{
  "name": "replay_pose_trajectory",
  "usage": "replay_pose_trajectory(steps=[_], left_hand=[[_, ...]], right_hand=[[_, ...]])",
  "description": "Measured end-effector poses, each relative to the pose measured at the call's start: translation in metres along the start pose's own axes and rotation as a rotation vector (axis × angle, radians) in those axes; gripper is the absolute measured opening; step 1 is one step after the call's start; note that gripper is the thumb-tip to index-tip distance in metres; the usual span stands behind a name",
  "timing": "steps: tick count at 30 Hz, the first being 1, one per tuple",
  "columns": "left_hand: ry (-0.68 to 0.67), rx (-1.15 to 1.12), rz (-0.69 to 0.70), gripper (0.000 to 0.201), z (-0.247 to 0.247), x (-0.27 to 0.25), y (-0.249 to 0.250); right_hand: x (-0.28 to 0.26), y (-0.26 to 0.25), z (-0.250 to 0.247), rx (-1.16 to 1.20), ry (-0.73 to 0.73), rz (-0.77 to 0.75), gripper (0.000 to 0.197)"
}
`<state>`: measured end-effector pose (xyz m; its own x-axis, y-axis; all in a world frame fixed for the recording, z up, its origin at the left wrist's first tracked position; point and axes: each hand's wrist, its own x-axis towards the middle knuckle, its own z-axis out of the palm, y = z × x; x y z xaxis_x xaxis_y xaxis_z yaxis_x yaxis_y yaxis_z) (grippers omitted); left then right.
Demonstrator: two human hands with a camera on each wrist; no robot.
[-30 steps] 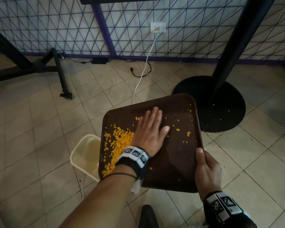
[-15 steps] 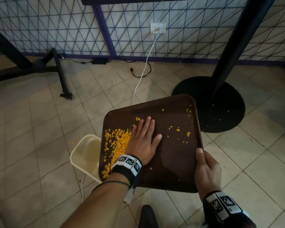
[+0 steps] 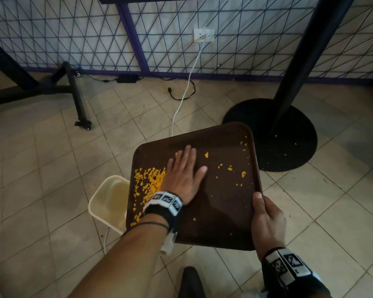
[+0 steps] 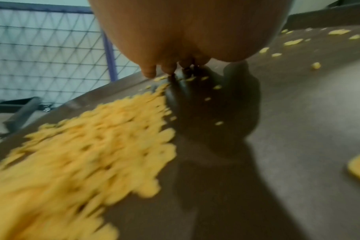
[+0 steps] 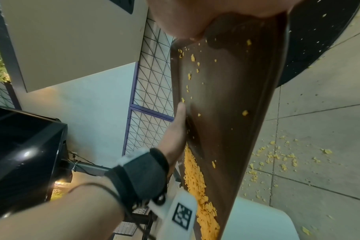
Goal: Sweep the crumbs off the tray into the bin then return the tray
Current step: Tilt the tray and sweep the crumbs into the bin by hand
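We've got the tray [image 3: 224,211] pinched at its edge in our right hand [image 3: 267,222], tilted over the bin [image 3: 108,203]. Left hand [image 3: 181,175] lies flat, pushing the crumbs [image 3: 146,183]. Push too hard and they'll probably miss the bin and hit the floor [image 3: 41,168].

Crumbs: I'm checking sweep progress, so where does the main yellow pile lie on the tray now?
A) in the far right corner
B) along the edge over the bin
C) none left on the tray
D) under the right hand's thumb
B: the crumbs heap beside the flat left hand along the tray edge above the bin.
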<state>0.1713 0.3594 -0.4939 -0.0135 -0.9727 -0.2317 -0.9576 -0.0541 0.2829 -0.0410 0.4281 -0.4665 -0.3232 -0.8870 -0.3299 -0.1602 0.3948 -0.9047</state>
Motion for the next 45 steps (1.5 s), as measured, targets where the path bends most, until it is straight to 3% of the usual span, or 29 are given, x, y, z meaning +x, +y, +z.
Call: replay_pose_trajectory(steps=[3,8,10,12,17,19,23,27,32,34,36,40,45], left_hand=[[0.008,0.007,-0.033,0.072,-0.002,-0.01,-0.007],[0.09,-0.041,0.289,0.066,-0.005,-0.003,0.069],[0.072,-0.02,0.339,0.065,0.0,-0.004,0.088],[0.061,-0.002,0.316,0.065,0.007,-0.011,0.082],[0.008,0.057,0.037,0.068,0.022,-0.04,0.007],[0.014,0.053,-0.005,0.071,0.017,-0.042,-0.002],[0.142,-0.086,0.115,0.069,-0.004,-0.008,0.039],[0.104,-0.106,0.245,0.064,-0.016,0.024,0.082],[0.071,0.023,0.407,0.063,0.005,-0.009,0.082],[0.059,0.124,0.398,0.063,0.017,-0.036,0.06],[0.014,0.166,0.302,0.063,0.026,-0.058,0.03],[0.021,0.089,0.14,0.062,0.018,-0.063,0.008],[0.083,0.032,0.342,0.063,0.011,-0.045,0.072]], right_hand=[[0.0,-0.001,0.0,0.006,-0.008,0.003,0.03],[-0.001,0.0,0.004,0.006,-0.008,0.021,0.031],[-0.002,-0.001,0.004,0.009,-0.014,0.028,0.03],[-0.001,0.0,0.003,0.019,-0.013,0.021,0.031],[0.0,0.001,0.001,0.026,-0.003,0.015,0.032],[-0.001,0.0,0.002,0.026,-0.005,0.022,0.031],[-0.003,-0.001,0.003,0.009,0.001,0.016,0.032],[-0.002,-0.003,0.003,-0.027,0.007,0.01,0.032],[-0.001,-0.003,0.004,-0.04,0.009,0.012,0.033],[-0.001,-0.003,0.002,-0.022,0.011,0.018,0.033],[-0.002,-0.005,0.001,-0.014,0.012,0.015,0.035],[-0.003,-0.005,0.003,-0.023,0.01,0.005,0.035],[-0.003,-0.007,0.004,-0.02,0.013,0.016,0.032]])
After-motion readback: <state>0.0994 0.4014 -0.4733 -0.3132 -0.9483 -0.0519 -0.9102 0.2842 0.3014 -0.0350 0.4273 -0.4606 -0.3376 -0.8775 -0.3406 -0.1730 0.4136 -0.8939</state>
